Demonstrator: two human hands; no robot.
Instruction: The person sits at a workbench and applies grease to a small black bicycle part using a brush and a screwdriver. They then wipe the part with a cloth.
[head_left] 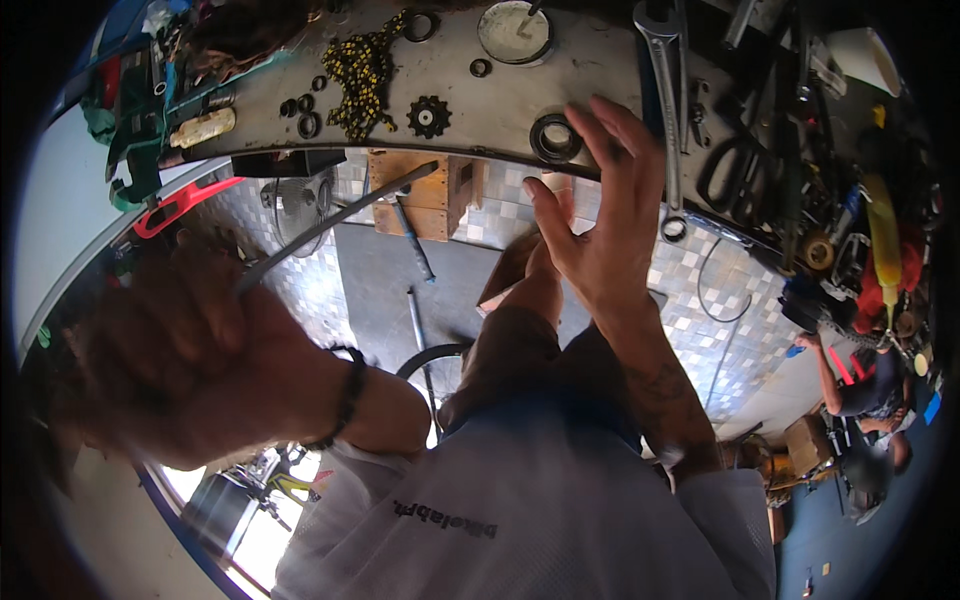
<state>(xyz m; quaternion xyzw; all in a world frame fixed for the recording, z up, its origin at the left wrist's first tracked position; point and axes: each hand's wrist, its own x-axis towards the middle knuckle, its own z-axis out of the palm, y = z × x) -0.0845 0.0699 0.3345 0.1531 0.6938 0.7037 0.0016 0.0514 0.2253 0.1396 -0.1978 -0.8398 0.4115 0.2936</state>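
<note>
Raised at the left, my left hand (190, 350) is closed around a long, thin metal bar-like tool (340, 217). Its handle end is hidden in the fist, and the tip points toward the bench edge. My right hand (612, 200) is over the front edge of the workbench (460, 110), thumb and fingers spread apart, with nothing in it. Just left of its fingertips a black ring (537, 140) lies flat on the bench; it looks like a bearing or seal. I cannot tell whether a finger touches it.
On the bench lie a black-and-yellow chain (357, 80), a sprocket (428, 117), small rings (309, 125) and a tub of pale grease (513, 30). A large wrench (664, 90) and scissors (735, 175) are at right. A fan (297, 205) and a wooden box (420, 205) stand below; another person (868, 385) is far right.
</note>
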